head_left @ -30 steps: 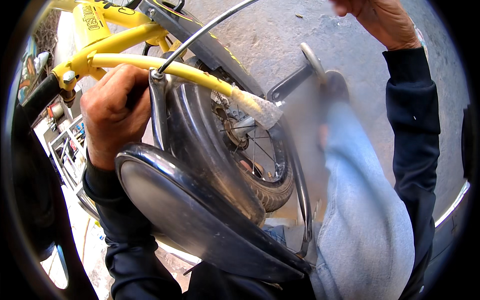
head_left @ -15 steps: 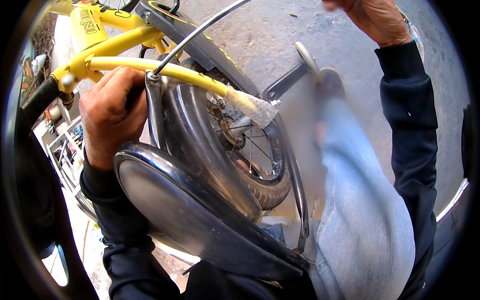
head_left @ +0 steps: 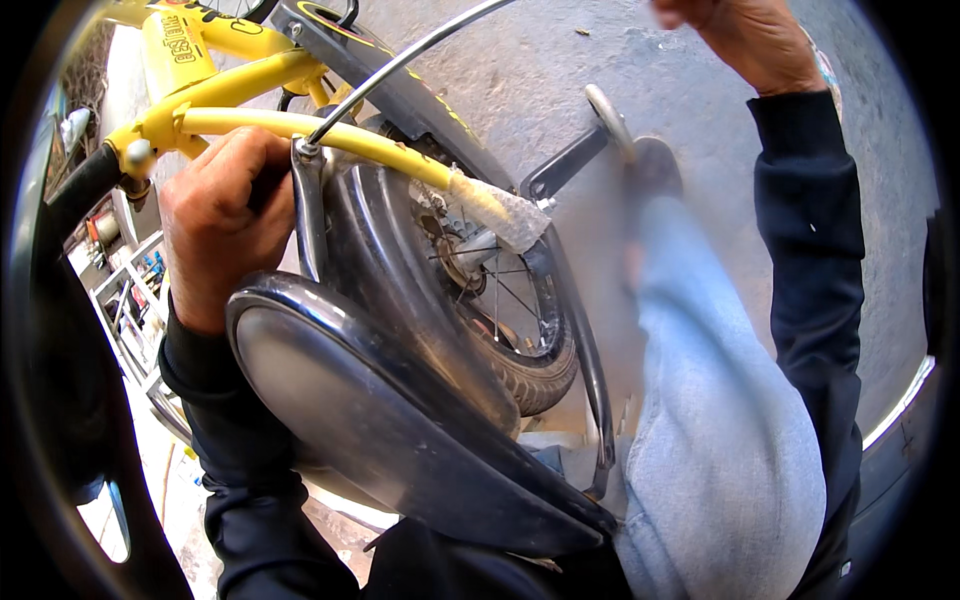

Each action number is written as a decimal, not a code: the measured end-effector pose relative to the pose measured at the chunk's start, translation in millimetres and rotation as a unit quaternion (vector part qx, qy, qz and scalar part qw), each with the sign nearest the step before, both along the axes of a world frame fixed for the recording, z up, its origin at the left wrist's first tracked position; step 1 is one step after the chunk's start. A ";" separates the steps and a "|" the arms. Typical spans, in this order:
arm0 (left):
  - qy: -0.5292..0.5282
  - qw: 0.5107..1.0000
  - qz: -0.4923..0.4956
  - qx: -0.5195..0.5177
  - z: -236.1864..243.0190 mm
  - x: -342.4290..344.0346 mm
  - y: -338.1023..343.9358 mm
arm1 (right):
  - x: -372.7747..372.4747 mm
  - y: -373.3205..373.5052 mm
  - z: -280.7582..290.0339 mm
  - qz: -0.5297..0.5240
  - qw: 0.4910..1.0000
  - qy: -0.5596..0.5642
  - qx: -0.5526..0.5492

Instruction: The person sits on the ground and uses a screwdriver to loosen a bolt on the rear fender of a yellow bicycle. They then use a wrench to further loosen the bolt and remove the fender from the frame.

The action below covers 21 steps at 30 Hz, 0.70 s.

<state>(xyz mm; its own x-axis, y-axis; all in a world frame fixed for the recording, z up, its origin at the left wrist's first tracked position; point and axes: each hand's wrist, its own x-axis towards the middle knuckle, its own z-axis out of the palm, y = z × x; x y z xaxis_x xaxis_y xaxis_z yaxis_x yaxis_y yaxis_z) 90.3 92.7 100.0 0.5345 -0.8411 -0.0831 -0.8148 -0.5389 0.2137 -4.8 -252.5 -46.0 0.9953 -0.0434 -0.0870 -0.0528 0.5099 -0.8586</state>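
A yellow-framed bicycle [head_left: 230, 90] fills the upper left, its small wheel [head_left: 535, 385] under a black mudguard [head_left: 400, 290]. My left hand [head_left: 225, 220] is closed, knuckles up, below the yellow tube [head_left: 330, 130] and against a black metal strut [head_left: 308, 225]; what its fingers grip is hidden. Clear wrapping [head_left: 520, 220] covers that tube's end. A black rounded, seat-like piece [head_left: 370, 400] lies across my left forearm. At the top right, my right hand [head_left: 745, 45] is raised above the floor; its fingers are blurred and cut off by the picture's edge.
A thin silver rod [head_left: 410, 60] slants up from the strut. A black arm with a grey end piece [head_left: 575, 160] juts out beside the wheel. My jeans-clad leg [head_left: 720, 400] stands on the right over grey concrete [head_left: 700, 120]. A white metal rack [head_left: 130, 300] is at the left.
My right hand and forearm have shifted slightly left. The left hand keeps its place on the bicycle, and the view has moved a little.
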 end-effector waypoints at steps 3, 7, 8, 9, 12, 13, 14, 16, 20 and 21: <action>0.011 1.000 0.005 -0.012 0.9 2.2 -0.4 | -5.0 -21.3 -0.8 -0.018 0.999 -0.027 -0.008; -0.013 0.999 -0.031 -0.015 -0.8 2.8 4.9 | -21.4 -14.6 -5.6 -0.129 0.990 0.037 0.051; -0.009 1.000 -0.028 -0.008 1.1 1.8 5.6 | -26.1 -16.0 -8.3 -0.136 0.988 0.059 0.041; -0.015 0.999 -0.032 -0.014 1.4 1.4 4.8 | -29.9 -16.2 -10.8 -0.143 0.986 0.081 0.031; -0.026 0.999 -0.046 -0.014 2.2 2.5 2.5 | -35.1 -14.2 -19.5 -0.134 0.986 0.082 0.053; -0.019 0.999 -0.042 -0.008 2.4 3.1 2.7 | -36.5 -14.7 -21.4 -0.128 0.987 0.082 0.057; -0.012 0.999 -0.037 -0.003 1.9 4.0 3.3 | -37.3 -14.4 -21.1 -0.126 0.985 0.094 0.066; 0.000 0.999 -0.037 0.000 0.7 6.4 4.1 | -38.7 -11.9 -19.3 -0.120 0.982 0.118 0.082; 0.014 0.999 -0.039 -0.012 0.8 7.7 7.0 | -38.2 0.2 -22.4 -0.133 0.980 0.119 0.089; 0.017 0.999 -0.037 -0.018 0.0 7.8 7.4 | -39.1 2.6 -18.7 -0.129 0.979 0.130 0.089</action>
<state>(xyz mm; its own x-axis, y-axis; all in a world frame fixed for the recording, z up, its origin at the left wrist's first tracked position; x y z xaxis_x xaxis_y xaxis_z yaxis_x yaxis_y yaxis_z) 98.0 100.1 100.0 0.4679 -0.8812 -0.0684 -0.8443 -0.4685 0.2601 -44.0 -249.9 -64.8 0.8968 -0.2515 -0.3641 -0.1072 0.6747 -0.7303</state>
